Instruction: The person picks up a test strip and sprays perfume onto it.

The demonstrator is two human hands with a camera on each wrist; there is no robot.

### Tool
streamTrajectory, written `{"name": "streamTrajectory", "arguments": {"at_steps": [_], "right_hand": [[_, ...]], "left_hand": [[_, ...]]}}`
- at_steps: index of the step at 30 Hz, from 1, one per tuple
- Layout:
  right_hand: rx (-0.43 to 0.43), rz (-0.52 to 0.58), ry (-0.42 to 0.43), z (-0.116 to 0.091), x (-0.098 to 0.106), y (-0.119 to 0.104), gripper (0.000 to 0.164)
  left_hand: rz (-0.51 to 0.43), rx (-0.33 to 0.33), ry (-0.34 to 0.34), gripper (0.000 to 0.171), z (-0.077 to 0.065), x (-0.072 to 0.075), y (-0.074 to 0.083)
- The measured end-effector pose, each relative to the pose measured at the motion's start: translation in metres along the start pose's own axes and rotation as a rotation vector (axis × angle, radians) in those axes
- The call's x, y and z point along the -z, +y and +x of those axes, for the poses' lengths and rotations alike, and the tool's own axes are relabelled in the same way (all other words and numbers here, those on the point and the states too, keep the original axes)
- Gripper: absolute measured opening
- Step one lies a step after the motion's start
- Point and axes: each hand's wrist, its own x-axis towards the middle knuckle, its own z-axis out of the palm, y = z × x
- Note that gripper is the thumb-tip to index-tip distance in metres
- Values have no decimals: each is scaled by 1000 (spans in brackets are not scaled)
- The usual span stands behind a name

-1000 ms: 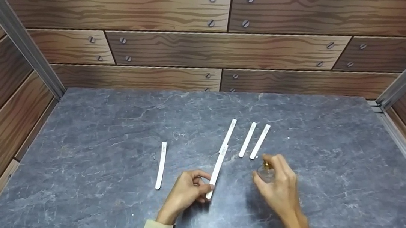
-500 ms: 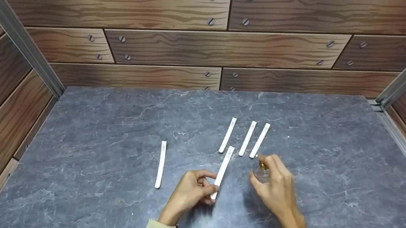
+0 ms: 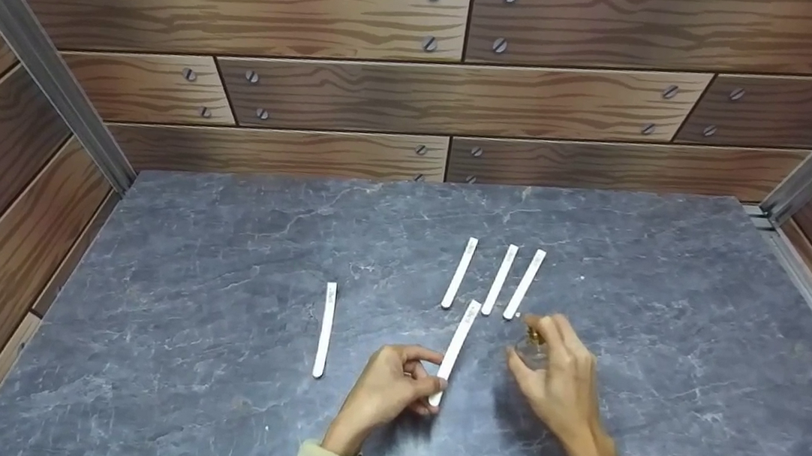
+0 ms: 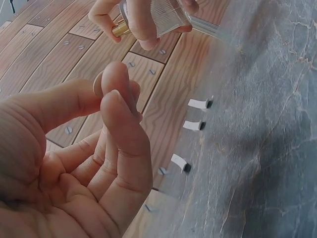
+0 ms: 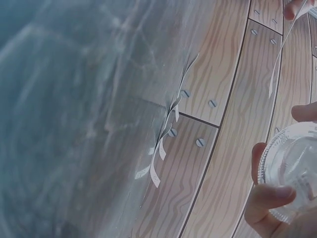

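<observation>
My left hand (image 3: 389, 392) pinches the lower end of a white paper test strip (image 3: 458, 343) between thumb and fingers. Its printed end points up and away, tilted a little to the right. My right hand (image 3: 562, 380) grips a clear ribbed glass spray bottle (image 4: 161, 16), its gold spray top (image 4: 119, 29) under the index finger. In the right wrist view the round base of the bottle (image 5: 292, 163) faces the camera. A gap separates the bottle from the held strip. In the left wrist view that strip is mostly hidden behind the fingertips.
Three similar strips, a left one (image 3: 460, 273), a middle one (image 3: 500, 279) and a right one (image 3: 525, 284), lie side by side beyond the hands. A lone strip (image 3: 325, 330) lies left of my left hand. Wood-patterned walls (image 3: 329, 99) enclose the grey marbled tabletop (image 3: 207, 252).
My left hand has shifted right with its strip, which now leans further right and no longer overlaps the left strip of the group. My right hand keeps the bottle in nearly the same place.
</observation>
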Motion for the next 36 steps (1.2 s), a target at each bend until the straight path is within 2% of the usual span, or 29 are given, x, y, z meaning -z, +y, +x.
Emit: {"name": "streamTrajectory", "arguments": {"at_steps": [6, 28, 36], "right_hand": [[-12, -9, 8, -1, 1, 1, 34], [-38, -26, 9, -1, -2, -3, 32], [-28, -53, 20, 0, -1, -3, 37]], "left_hand": [[24, 3, -17, 31, 0, -2, 0], [23, 10, -24, 32, 0, -4, 1], [20, 11, -25, 32, 0, -4, 2]]}}
